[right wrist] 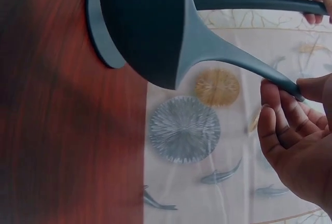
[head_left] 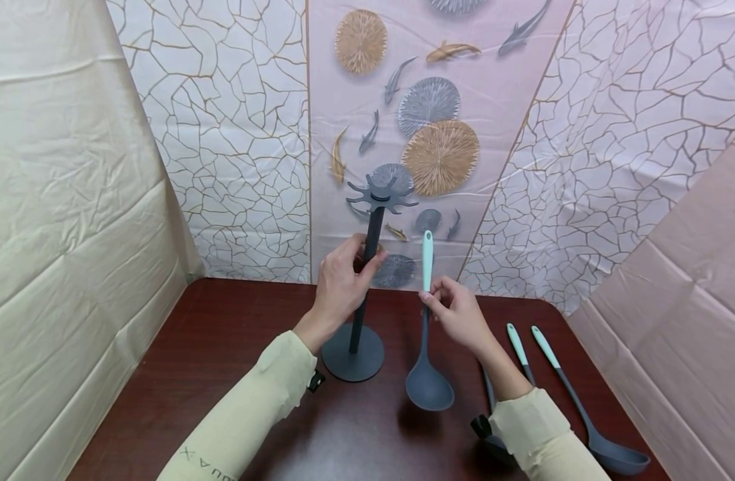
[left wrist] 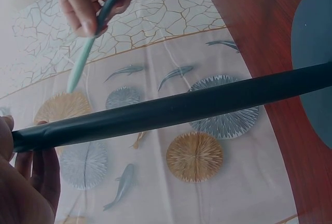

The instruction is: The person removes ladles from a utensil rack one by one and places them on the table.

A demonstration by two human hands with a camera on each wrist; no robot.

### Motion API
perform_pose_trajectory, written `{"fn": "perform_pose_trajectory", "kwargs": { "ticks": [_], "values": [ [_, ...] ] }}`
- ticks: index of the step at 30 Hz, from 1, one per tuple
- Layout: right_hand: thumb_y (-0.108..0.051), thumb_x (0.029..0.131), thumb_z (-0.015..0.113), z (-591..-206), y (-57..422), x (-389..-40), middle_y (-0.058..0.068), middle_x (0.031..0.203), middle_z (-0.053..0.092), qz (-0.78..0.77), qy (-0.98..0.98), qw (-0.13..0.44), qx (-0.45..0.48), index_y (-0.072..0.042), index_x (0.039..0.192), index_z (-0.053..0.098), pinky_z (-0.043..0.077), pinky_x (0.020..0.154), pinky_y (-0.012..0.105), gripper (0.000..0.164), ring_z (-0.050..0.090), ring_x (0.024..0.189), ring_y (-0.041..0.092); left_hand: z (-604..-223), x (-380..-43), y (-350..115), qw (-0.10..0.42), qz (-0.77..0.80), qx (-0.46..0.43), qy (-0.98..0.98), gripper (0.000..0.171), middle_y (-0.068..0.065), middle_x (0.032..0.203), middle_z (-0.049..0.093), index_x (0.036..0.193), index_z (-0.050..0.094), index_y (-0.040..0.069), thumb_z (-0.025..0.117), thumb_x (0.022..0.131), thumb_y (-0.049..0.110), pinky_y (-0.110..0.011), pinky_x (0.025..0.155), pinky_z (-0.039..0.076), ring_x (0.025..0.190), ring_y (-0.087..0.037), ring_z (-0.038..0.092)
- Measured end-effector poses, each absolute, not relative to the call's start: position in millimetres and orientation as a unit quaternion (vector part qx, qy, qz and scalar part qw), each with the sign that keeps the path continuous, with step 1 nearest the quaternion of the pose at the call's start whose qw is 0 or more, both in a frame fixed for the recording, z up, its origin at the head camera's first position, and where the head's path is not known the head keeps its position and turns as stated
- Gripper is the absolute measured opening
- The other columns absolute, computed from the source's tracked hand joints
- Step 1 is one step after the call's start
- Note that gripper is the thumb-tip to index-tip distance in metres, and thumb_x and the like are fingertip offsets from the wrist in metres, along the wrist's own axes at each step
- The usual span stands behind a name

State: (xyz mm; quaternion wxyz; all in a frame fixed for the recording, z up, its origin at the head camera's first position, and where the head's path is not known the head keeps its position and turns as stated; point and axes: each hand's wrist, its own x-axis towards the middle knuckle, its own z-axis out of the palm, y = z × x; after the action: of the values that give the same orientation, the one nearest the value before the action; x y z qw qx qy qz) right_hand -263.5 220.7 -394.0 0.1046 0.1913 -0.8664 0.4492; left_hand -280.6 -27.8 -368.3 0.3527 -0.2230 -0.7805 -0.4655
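Note:
A dark grey utensil stand with a round base, a tall post and a ring of hooks on top is at the middle of the table. My left hand grips its post below the hooks; the post leans slightly to the right. Just right of the stand, my right hand pinches a ladle where its mint handle meets the dark shaft. The ladle hangs handle up, its bowl low over the table. In the right wrist view the thumb and fingers hold the shaft.
On the right of the table lie more mint-handled utensils: a ladle-like one at the edge, another handle beside it, partly behind my right forearm. Patterned cloth hangs behind the dark red table, with plain cloth at both sides.

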Motion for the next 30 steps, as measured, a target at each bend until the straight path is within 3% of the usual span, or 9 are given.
{"fn": "perform_pose_trajectory", "kwargs": {
  "ticks": [11, 24, 30],
  "values": [
    [-0.021, 0.105, 0.07, -418.5, 233.7, -272.0, 0.008, 0.076, 0.071, 0.438, -0.885, 0.057, 0.149, -0.004, 0.101, 0.062, 0.057, 0.06, 0.036, 0.019, 0.067, 0.063, 0.027, -368.3, -280.1, -27.5, 0.35, -0.47, -0.223, -0.779, 0.02, 0.007, 0.077, 0.061, 0.106, 0.069, 0.014, 0.078, 0.099, 0.031, -0.034, 0.06, 0.046, 0.065, -0.009, 0.058],
    [-0.019, 0.105, 0.07, -442.3, 242.3, -276.9, 0.01, 0.073, 0.07, 0.432, -0.892, 0.009, 0.132, -0.003, 0.101, 0.061, 0.052, 0.053, 0.033, 0.019, 0.067, 0.058, 0.021, -369.9, -281.5, -29.5, 0.35, -0.473, -0.227, -0.776, 0.021, 0.008, 0.077, 0.061, 0.106, 0.068, 0.018, 0.074, 0.102, 0.038, -0.033, 0.06, 0.047, 0.064, -0.008, 0.058],
    [-0.019, 0.106, 0.069, -451.8, 244.5, -277.9, 0.009, 0.073, 0.071, 0.417, -0.901, -0.007, 0.117, -0.005, 0.1, 0.061, 0.057, 0.057, 0.037, 0.017, 0.073, 0.065, 0.035, -369.0, -281.5, -28.8, 0.351, -0.472, -0.23, -0.775, 0.023, 0.008, 0.078, 0.061, 0.107, 0.068, 0.017, 0.073, 0.102, 0.039, -0.033, 0.06, 0.047, 0.065, -0.008, 0.058]
  ]
}}
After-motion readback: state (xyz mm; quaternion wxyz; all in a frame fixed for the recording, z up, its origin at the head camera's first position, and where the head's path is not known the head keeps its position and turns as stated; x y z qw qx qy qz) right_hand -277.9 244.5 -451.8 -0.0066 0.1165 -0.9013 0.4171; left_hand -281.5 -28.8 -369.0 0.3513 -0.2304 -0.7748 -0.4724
